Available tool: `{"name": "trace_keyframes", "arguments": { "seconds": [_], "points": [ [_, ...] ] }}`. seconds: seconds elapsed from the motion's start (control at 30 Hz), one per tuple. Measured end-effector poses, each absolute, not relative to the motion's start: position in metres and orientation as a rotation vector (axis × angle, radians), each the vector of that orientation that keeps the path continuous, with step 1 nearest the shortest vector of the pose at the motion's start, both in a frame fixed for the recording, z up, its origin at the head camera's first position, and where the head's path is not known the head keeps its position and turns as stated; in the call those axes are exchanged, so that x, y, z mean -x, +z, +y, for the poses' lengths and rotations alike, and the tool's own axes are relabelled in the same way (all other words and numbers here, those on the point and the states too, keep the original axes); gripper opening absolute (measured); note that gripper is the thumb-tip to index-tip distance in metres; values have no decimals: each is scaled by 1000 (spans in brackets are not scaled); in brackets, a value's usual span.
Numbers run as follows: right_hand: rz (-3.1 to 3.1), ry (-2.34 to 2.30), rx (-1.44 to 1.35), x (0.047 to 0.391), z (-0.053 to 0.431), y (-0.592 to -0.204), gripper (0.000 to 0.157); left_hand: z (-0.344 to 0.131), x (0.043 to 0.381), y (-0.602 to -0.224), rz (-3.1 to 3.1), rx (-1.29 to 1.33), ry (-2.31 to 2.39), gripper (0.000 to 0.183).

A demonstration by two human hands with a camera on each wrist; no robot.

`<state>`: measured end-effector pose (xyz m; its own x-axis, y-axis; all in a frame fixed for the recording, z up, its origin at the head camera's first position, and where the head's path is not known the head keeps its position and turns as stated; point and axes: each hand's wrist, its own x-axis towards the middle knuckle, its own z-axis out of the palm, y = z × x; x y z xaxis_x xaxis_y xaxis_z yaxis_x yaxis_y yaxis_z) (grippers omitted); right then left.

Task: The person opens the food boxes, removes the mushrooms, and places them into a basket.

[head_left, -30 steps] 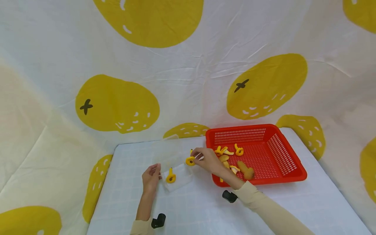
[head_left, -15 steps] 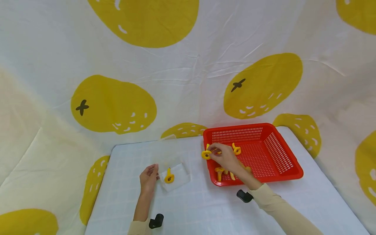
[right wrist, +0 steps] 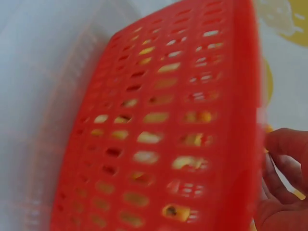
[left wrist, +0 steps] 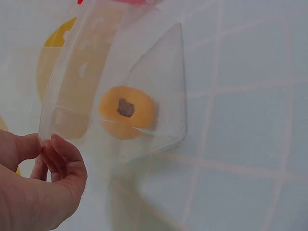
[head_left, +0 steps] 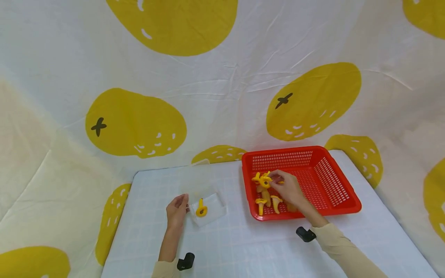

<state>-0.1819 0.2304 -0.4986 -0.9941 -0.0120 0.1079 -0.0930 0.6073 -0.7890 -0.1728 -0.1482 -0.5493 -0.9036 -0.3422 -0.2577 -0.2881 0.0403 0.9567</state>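
My left hand (head_left: 176,212) pinches the left edge of a clear plastic clamshell box (head_left: 218,208), thumb and fingertips on its thin wall (left wrist: 48,110). One yellow chanterelle mushroom (head_left: 201,209) lies inside, its round cap with a dark centre facing the left wrist camera. Over the left part of a red plastic basket (head_left: 354,200), my right hand (head_left: 290,188) pinches another yellow chanterelle (head_left: 265,182) between thumb and fingers. From the right wrist, the basket's slotted wall (right wrist: 159,115) hides most of what the right fingers (right wrist: 288,144) hold.
Several more mushrooms sit in the basket's left half, among them small yellow ones (head_left: 260,205) and plump brown ones (head_left: 265,196). A white checked cloth (head_left: 236,247) covers the table. Behind it hangs a pale curtain (head_left: 215,108) with large yellow fruit prints.
The right hand has moved right with the chanterelle, from beside the clear box to over the red basket. The left hand keeps its grip on the box at the same place.
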Motion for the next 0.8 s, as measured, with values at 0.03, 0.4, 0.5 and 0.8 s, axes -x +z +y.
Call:
{"name": "trace_keyframes", "arguments": {
  "seconds": [0.03,0.4,0.5,0.8],
  "points": [
    [-2740,1330,-83,182,234,-502,21,-148,173,-549,-2235,-681,-2038,44],
    [-2828,1247,-84,186,254,-522,18,-147,173,-545,-2201,-740,-2088,42],
    [-2880,1247,-66,187,256,-524,16,-147,174,-545,-2199,-757,-2086,41],
    [-2932,1252,-131,189,253,-525,16,-147,175,-546,-2206,-790,-2074,41]
  ]
}}
